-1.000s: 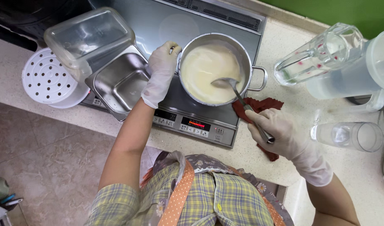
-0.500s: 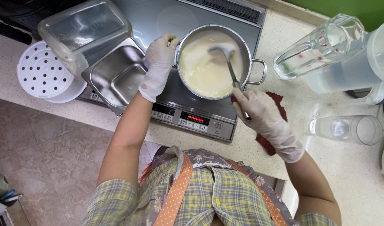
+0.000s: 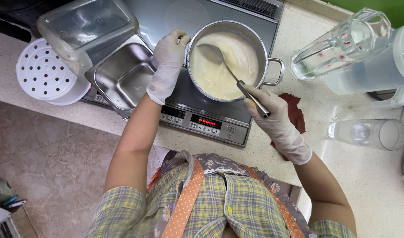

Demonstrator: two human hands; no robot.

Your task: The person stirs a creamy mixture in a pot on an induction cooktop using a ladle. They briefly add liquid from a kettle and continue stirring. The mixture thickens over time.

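The speckled cream stone tabletop [image 3: 369, 185] carries a grey induction cooker [image 3: 166, 17] with a lit red display at its front edge. On the cooker's right half stands a round steel pot [image 3: 254, 42] filled with thick pale-yellow cream; a shallow rectangular steel pan [image 3: 122, 75] sits at the cooker's front-left corner, partly under a clear plastic tub [image 3: 85, 28].

The left hand [image 3: 166, 66], in a thin white glove, is curled closed against the pot's left rim. With the cooker seemingly on, that rim is likely hot, and a thin glove would give little protection; a flinch could jolt the pot.

The right hand [image 3: 272, 112], also gloved, is closed around the handle of a long steel ladle [image 3: 210, 53] whose bowl rests in the cream near the far wall. A vigorous sweep could slop cream over the rim onto the hot glass.

A dark red cloth [image 3: 296, 117] lies just beside the cooker's front-right corner; dragged closer, it could scorch.

Clear glass jugs [image 3: 343, 44] toward the tabletop's right edge stand near the right elbow's path and could be knocked.
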